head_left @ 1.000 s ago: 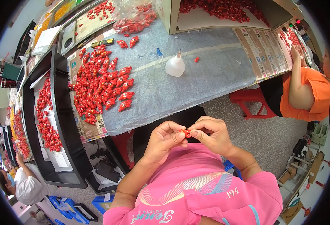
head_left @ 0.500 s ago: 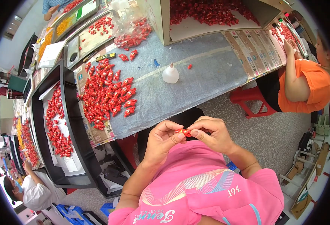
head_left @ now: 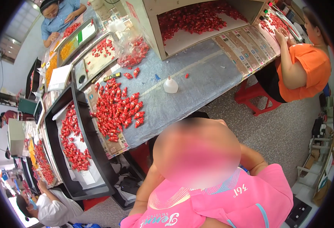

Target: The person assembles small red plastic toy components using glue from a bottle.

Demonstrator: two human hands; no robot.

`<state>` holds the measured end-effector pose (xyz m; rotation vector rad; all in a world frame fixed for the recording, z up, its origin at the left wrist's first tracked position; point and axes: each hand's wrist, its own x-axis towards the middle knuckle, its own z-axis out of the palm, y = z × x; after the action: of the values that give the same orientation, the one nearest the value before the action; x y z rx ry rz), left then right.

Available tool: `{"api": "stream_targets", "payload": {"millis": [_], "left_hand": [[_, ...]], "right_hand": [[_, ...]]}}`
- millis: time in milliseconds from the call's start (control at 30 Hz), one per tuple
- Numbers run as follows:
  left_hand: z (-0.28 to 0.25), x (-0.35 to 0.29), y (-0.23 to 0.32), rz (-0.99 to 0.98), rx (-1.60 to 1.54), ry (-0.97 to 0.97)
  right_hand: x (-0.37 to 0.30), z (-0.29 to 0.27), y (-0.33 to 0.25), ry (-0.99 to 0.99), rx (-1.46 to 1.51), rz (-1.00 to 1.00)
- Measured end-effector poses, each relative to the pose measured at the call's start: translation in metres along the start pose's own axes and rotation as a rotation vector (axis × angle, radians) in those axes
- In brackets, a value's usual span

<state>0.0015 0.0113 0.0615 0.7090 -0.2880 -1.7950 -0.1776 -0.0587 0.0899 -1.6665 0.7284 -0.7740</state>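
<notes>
My left hand [head_left: 167, 148] and my right hand [head_left: 222, 135] are close together in front of my pink shirt, just off the table's near edge. A round blur covers both hands, so neither the fingers nor anything between them can be made out. Nearest on the table, to the left, lies a spread of small glossy red figure-like pieces [head_left: 117, 110] with yellowish marks. Beyond my hands a white squeeze bottle [head_left: 170, 86] with a thin tip stands upright on the grey-blue table cover [head_left: 197, 89]. One small red piece [head_left: 186, 75] lies beside it.
A deep black tray [head_left: 92, 136] with red pieces stands left. Farther back are a clear bag of red pieces [head_left: 132, 55] and an open-fronted box [head_left: 146, 26] holding many more. A co-worker in orange [head_left: 307, 66] sits right by a red stool [head_left: 256, 99]; another in blue [head_left: 62, 19] sits far left.
The view has shifted, and the far-left co-worker shows more fully. Half a second ago both hands pinched a small red piece between the fingertips; now the blur hides it.
</notes>
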Motion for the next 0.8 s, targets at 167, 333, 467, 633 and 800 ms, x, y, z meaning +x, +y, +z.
{"api": "stream_targets", "payload": {"millis": [167, 333, 467, 633, 800], "left_hand": [[-0.001, 0.004, 0.008, -0.012, -0.022, -0.016], [0.0, 0.011, 0.021, -0.012, 0.01, 0.007], [0.0, 0.016, 0.029, 0.019, 0.066, 0.047], [-0.001, 0.023, 0.037, 0.091, 0.136, 0.082], [0.0, 0.031, 0.04, 0.128, 0.253, 0.123]], "right_hand": [[0.007, 0.002, -0.007, 0.008, 0.036, 0.047], [0.019, 0.001, -0.005, 0.012, 0.033, 0.024], [0.031, -0.001, -0.002, 0.002, 0.002, 0.011], [0.044, -0.003, -0.001, -0.049, -0.011, 0.063], [0.053, -0.009, 0.005, -0.058, -0.038, 0.068]]}}
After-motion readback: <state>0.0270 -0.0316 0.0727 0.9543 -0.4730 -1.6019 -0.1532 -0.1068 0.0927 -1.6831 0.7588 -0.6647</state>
